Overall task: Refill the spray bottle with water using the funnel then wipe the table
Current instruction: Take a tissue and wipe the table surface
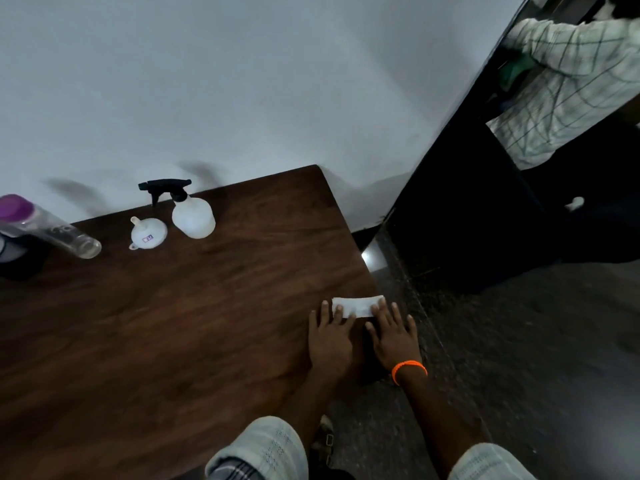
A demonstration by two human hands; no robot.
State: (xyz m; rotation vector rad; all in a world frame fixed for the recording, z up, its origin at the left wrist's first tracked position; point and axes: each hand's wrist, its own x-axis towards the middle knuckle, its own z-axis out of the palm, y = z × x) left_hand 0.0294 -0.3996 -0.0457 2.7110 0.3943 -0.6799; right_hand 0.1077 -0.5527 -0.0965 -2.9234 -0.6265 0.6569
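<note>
At table (173, 323) edge, tissue (358, 305) lying crosswise

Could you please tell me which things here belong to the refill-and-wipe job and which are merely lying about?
Belonging to the job:
spray bottle
funnel
water bottle, purple cap
white wipe, under both hands
table

Lying about:
dark object at the table's left edge

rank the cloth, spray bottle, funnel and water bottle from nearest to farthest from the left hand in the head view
From the left hand:
1. Cloth, under its fingertips at the right edge.
2. Spray bottle, at the far edge.
3. Funnel, just left of it.
4. Water bottle, far left.
</note>
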